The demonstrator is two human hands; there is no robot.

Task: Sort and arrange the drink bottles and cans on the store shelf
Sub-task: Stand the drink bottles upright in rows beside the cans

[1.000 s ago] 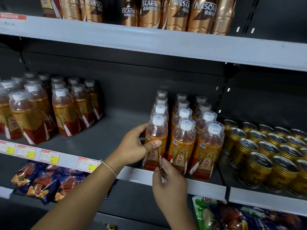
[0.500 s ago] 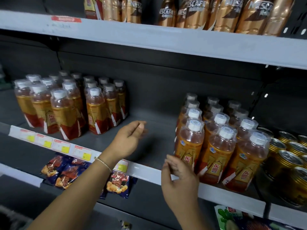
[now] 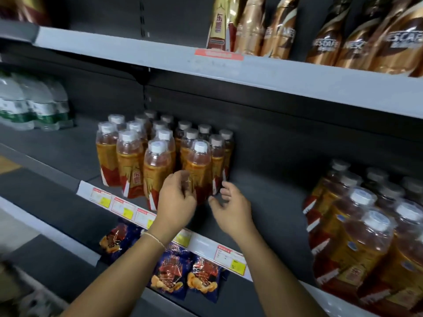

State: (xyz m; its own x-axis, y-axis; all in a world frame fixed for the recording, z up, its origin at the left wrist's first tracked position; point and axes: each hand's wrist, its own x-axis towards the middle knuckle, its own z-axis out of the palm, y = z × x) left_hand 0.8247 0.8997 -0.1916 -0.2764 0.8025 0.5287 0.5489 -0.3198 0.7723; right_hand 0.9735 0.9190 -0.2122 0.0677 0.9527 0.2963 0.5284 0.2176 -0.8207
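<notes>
A group of several orange drink bottles (image 3: 135, 154) with white caps stands at the middle of the dark shelf (image 3: 270, 193). Its front right bottle (image 3: 198, 160) lies between my hands. My left hand (image 3: 177, 199) has bent fingers against that bottle's lower label; whether it grips is unclear. My right hand (image 3: 231, 208) is just right of the bottle's base, fingers apart, holding nothing. A second group of the same bottles (image 3: 366, 236) stands at the right, with a bare gap of shelf between the groups.
Gold Nescafe bottles (image 3: 325, 42) line the upper shelf (image 3: 297, 74). Clear water bottles (image 3: 29, 104) stand at the far left. Price tags (image 3: 121, 204) run along the shelf's front edge. Snack bags (image 3: 169, 271) lie on the shelf below.
My view swung left. Both hands left the right bottle group and moved left across the gap to the front bottle of the left group.
</notes>
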